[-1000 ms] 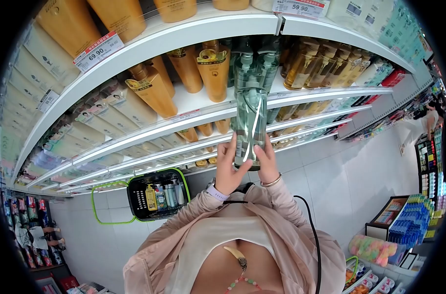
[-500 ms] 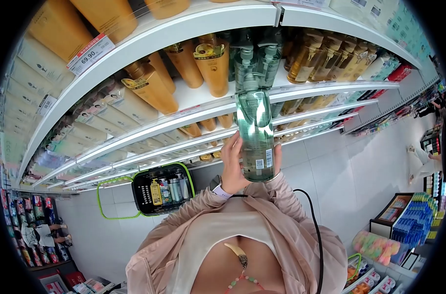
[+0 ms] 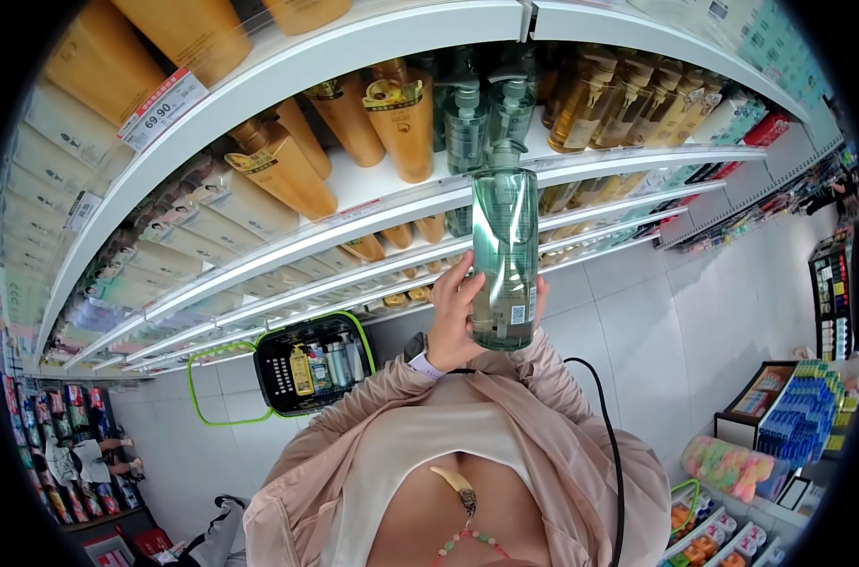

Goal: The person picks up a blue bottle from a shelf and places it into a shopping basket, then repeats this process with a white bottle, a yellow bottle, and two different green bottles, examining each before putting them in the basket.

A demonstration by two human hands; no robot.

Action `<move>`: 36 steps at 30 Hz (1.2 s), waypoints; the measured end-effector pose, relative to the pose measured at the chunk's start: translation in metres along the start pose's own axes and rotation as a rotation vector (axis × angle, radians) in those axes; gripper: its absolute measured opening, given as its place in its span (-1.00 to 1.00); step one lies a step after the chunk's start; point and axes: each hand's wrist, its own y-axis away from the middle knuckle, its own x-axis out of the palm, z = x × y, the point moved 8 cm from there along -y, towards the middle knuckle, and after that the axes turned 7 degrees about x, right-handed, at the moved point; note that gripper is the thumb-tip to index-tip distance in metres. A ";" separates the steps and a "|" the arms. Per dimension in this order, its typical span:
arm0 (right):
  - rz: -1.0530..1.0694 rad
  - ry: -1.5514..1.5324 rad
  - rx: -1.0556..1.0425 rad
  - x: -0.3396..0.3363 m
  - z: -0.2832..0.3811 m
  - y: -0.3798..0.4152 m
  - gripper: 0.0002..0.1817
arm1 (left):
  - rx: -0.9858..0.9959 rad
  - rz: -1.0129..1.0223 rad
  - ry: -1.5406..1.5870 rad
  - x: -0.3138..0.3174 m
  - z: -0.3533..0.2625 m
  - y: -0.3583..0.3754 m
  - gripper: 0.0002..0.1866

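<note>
A green see-through pump bottle (image 3: 505,250) is held up before my chest, pump toward the shelf. Its back label, with small print and a square code, faces me. My left hand (image 3: 455,317) grips the lower left side, fingers against the plastic. On the opposite side, my right hand (image 3: 542,295) holds the bottle too; most of it is hidden behind the bottle and only some fingers show. Beyond the pump, similar green pump bottles (image 3: 466,128) stand on the shelf, between orange bottles (image 3: 399,128) and amber pump bottles (image 3: 585,109).
White curved shelves (image 3: 391,203) span the view ahead. A black basket (image 3: 276,378) with a green rim, holding several bottles, stands on the tiled floor (image 3: 628,312) at left. A black cable (image 3: 611,425) runs down my right side. Display stands (image 3: 746,402) are at lower right.
The bottle has shifted slightly right in my hands, and its glare has moved. At lower left a dark and grey shape has come into view; a white-clad figure at right has gone.
</note>
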 end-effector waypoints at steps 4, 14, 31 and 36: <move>-0.034 0.015 -0.009 -0.003 0.000 0.003 -0.15 | -0.014 0.028 0.026 0.003 0.001 0.003 -0.18; 0.099 0.110 0.067 -0.003 -0.004 0.012 0.10 | -0.015 0.058 0.051 0.014 0.005 0.019 -0.16; -0.173 0.643 0.002 -0.004 0.009 0.022 0.14 | -0.363 0.174 0.560 0.033 0.009 0.019 0.11; -0.185 0.644 0.015 -0.006 0.012 0.019 0.13 | -0.294 0.184 0.423 0.030 0.017 0.017 0.07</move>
